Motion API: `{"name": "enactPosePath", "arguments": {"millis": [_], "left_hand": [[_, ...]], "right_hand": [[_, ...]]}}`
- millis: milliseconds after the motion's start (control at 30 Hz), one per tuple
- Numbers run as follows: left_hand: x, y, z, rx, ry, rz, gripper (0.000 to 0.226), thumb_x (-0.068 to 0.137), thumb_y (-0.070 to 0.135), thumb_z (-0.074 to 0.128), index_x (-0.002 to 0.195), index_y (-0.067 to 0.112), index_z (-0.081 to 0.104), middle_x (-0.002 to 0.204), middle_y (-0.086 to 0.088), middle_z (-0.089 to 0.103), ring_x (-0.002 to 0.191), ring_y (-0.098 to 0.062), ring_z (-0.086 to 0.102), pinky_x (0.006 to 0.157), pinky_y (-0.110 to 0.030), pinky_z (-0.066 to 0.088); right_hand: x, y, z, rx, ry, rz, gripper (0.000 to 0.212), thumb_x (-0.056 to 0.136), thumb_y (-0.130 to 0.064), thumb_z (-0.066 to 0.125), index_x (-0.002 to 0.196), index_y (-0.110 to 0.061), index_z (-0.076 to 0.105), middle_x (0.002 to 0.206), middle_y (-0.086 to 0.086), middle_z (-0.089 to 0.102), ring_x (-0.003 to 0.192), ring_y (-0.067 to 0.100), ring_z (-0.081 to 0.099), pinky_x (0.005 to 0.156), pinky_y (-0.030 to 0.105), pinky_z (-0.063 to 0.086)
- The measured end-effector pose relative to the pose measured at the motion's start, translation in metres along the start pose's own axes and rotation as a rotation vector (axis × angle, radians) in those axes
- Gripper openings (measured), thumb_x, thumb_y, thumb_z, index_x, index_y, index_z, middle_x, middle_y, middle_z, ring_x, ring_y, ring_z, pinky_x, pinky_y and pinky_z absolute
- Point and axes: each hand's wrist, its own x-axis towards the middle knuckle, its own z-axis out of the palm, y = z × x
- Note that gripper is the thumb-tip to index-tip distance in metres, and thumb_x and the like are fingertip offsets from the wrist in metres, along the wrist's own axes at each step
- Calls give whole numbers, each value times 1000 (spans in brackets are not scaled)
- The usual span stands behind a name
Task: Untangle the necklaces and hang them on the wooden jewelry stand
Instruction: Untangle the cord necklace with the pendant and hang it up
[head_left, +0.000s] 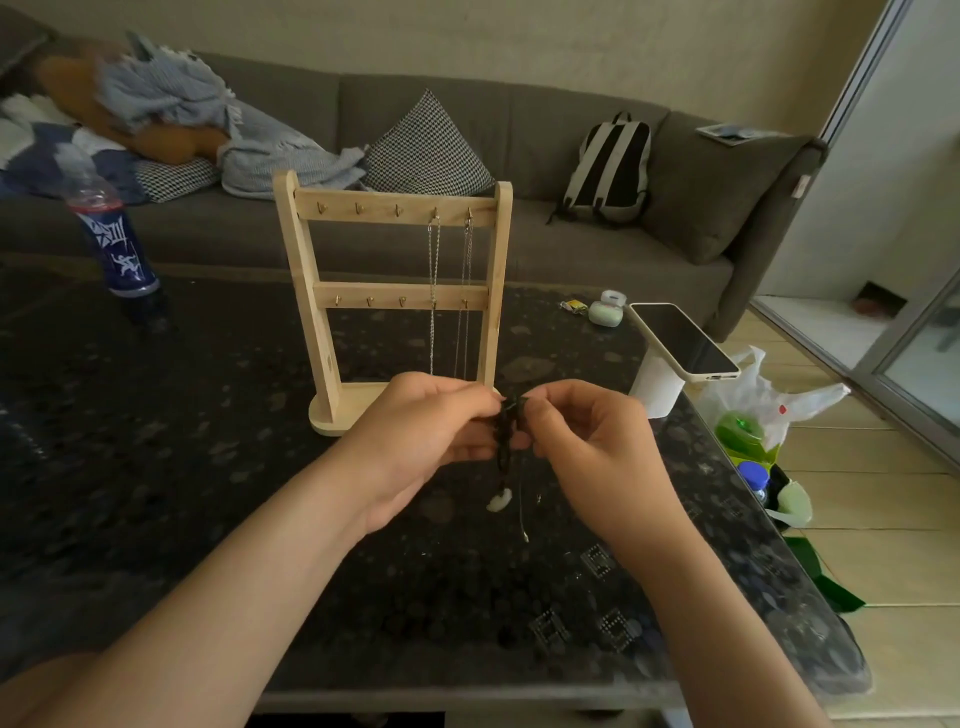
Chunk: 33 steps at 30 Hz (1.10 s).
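Note:
A wooden jewelry stand (311, 291) stands upright on the dark table, with two hook rails. Two silver chain necklaces (432, 291) hang from the two rightmost hooks of its top rail. Just in front of the stand's base, my left hand (421, 441) and my right hand (597, 452) pinch a tangled black cord necklace (508, 421) between their fingertips. A white pendant (500, 502) dangles from the cord just above the table. A thin loose end with a small clasp hangs beside it.
A blue-labelled plastic bottle (117, 244) stands at the table's far left. Earbud cases (607, 312) and a phone (685, 340) on a white block sit at the right edge. Plastic bags lie on the floor to the right. A grey sofa with clothes and a backpack (610, 166) is behind.

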Motion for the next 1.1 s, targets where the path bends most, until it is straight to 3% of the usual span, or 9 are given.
{"name": "enactPosePath", "arguments": {"millis": [133,367,567,700,833,933,1000,1100], "left_hand": [[4,-4,-4,-57,-13,-9,20,102,10,65,115,6,80,112,-9,81,109,-19,77,99,-37,57],[4,-8,-6,5,94,105,16,93,13,79,107,17,85,108,0,82,111,-16,75,105,-43,58],[1,-6,-3,254,163,314,16,91,21,82,106,25,81,98,13,81,98,-4,77,95,-32,63],[3,-5,-7,443,115,392,14,97,20,75,110,26,78,101,14,79,96,-3,77,91,-33,64],[3,-7,-6,476,99,432,20,99,10,72,113,24,75,99,13,79,92,-2,78,87,-26,64],[2,-9,-5,584,110,493,17,98,14,74,112,22,74,93,13,79,85,2,77,84,-19,62],[1,-9,-5,657,91,530,14,97,15,74,110,22,73,100,14,75,84,3,76,81,-21,63],[1,-10,-4,739,83,573,8,99,19,72,105,24,70,106,14,68,89,-4,74,79,-30,65]], "right_hand": [[0,0,1,22,10,-3,15,104,-17,65,95,-15,77,73,-5,72,61,4,58,56,16,47],[0,5,0,-131,105,-123,10,97,-17,74,94,-24,80,78,-7,76,64,3,64,60,15,48],[1,9,0,-170,162,-142,9,97,-21,76,99,-28,82,84,-10,77,78,12,73,72,31,62],[0,7,-2,-149,87,-127,11,100,-23,72,101,-28,82,81,-7,77,69,11,67,63,28,55],[-2,1,-2,-89,74,-88,16,102,-22,70,95,-29,83,79,-1,77,67,25,65,60,31,51],[-1,-1,-3,-99,47,-67,21,101,-20,71,88,-30,84,74,1,76,61,23,60,57,31,47],[-2,-2,-5,-112,24,-42,21,100,-18,71,87,-29,84,71,1,75,56,15,56,54,28,45],[-2,-3,-6,-113,2,-9,18,99,-18,73,91,-28,85,75,-1,77,63,20,65,59,27,53]]}}
